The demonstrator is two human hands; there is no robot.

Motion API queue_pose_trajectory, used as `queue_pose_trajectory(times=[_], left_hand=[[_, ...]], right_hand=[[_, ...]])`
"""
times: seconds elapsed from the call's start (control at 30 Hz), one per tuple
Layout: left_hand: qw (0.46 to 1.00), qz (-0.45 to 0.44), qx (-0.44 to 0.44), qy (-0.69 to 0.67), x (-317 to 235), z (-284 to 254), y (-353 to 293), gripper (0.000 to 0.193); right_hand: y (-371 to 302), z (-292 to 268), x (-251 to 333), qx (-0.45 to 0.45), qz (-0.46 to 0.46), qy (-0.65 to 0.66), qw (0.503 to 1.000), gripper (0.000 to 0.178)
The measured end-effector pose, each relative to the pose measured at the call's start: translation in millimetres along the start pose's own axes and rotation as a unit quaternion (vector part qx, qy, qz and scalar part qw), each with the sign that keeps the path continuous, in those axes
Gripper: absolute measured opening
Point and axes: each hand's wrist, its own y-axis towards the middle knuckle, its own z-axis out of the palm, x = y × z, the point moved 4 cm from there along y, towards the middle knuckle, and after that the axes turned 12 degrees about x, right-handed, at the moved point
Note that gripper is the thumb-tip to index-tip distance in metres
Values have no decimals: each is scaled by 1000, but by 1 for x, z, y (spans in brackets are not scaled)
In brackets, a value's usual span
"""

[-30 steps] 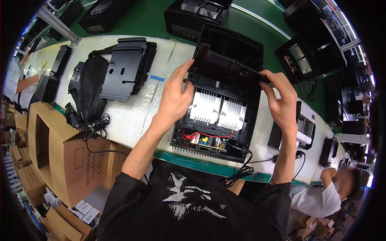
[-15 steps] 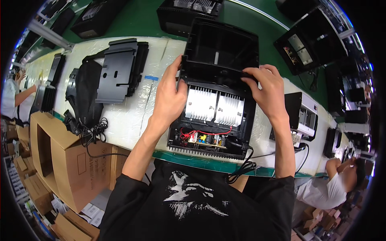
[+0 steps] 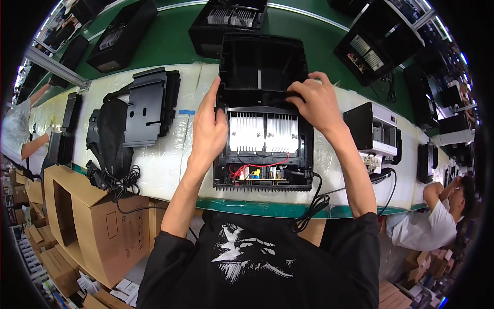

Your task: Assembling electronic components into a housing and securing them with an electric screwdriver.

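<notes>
In front of me on the bench lies a black electronics housing (image 3: 218, 172), opened up, with a raised black cover section (image 3: 262, 56) at its far end. Inside show finned silver heat sinks (image 3: 246, 134), red wires (image 3: 257, 165) and a circuit board with small parts. My left hand (image 3: 208, 126) grips the housing's left side, fingers stretched along the edge and thumb on the near face. Over the right part of the black crosspiece, my right hand (image 3: 316, 103) has thumb and fingertips pinched together; what lies between them is dark and hidden.
Stacked grey-black panels (image 3: 146, 113) and a black bag (image 3: 110, 129) with coiled cable lie left. A white-and-black unit (image 3: 381, 134) stands right. Open cardboard boxes (image 3: 110, 224) sit below left. Beyond, a green conveyor (image 3: 175, 41) carries similar housings. People work on both sides.
My view has shifted, so the housing looks straighter and further left. My right hand has moved inward along the crosspiece, and its fingers have drawn closer together. The left hand keeps its hold.
</notes>
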Motion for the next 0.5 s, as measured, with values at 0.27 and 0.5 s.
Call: queue_pose_trajectory(times=[0.27,0.5], left_hand=[[998,14,11,65,0,-1,-1,54],[995,-69,9,-72,9,0,-5,61]], right_hand=[[-1,6,-3,87,54,57,993,13],[-55,-33,5,-75,154,229,958,28]])
